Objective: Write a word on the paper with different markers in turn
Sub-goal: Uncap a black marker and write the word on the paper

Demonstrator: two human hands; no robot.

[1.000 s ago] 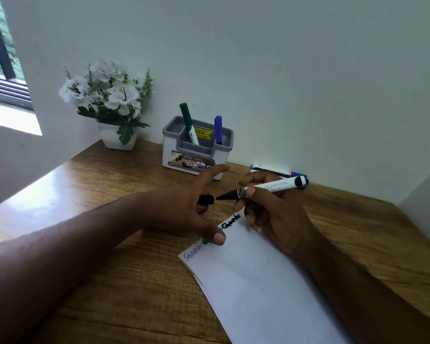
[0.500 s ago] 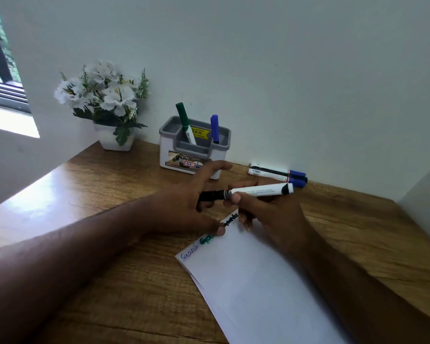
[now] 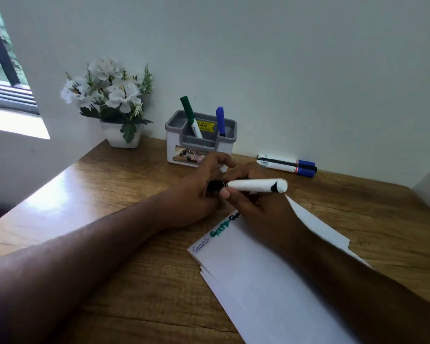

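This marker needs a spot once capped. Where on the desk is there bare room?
Bare wood lies left of the left hand, toward the flower pot. It is crowded between the organizer and the three markers by the wall, and around the paper.

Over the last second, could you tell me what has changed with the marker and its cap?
The left hand brought the black cap onto the tip of the marker held by the right hand; a second ago they were apart. The paper, the holder and the markers by the wall stayed put.
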